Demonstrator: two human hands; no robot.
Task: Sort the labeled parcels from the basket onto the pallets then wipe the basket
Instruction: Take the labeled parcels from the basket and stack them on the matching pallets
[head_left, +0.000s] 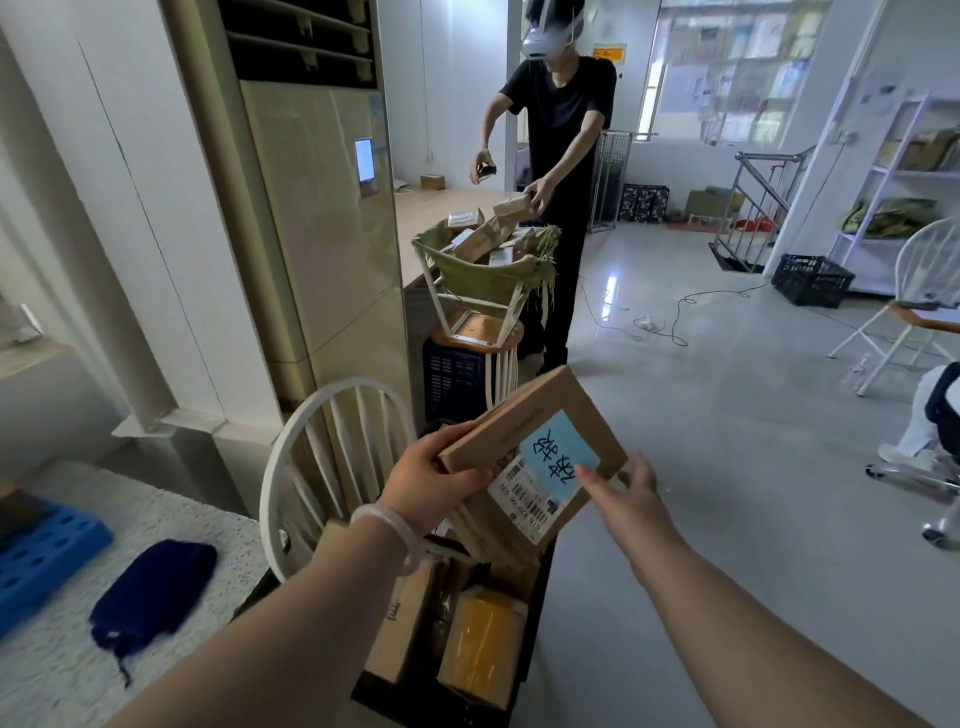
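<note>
Sorting looks to be in its early or middle stretch, with one cardboard parcel (524, 441) lifted clear of the basket (535, 639) and held at the centre of the view. It is tilted, its top face turned up to the camera. That face carries a blue label (558, 449) with handwriting and, just below it, a white barcode sticker (524, 501).

The left hand (436, 483) grips the parcel's corner at 9 o'clock, fingers clamped round it and thumb pressed along the side. The right hand (623, 493) pinches the edge at 4 o'clock, with one fingertip lying on the blue label.

Straight below, at 6 o'clock, the basket is far from emptied. A yellow parcel (483, 644) and a brown box (410, 618) lie in it, with more cardboard stacked under the raised parcel.

At 8 o'clock a blue pallet (41, 551) lies on a speckled surface (218, 551); only part of it is in view, and whether it carries any parcels yet cannot be told. A dark blue cloth (150, 592) lies near it on the same surface, untouched, so wiping has not begun.

A white chair (332, 457) stands between the surface and the basket. At 12 o'clock a second person (556, 130) handles boxes over a green basket (483, 275).

What is left, by this reckoning, is to place this parcel, clear the others, then wipe.
</note>
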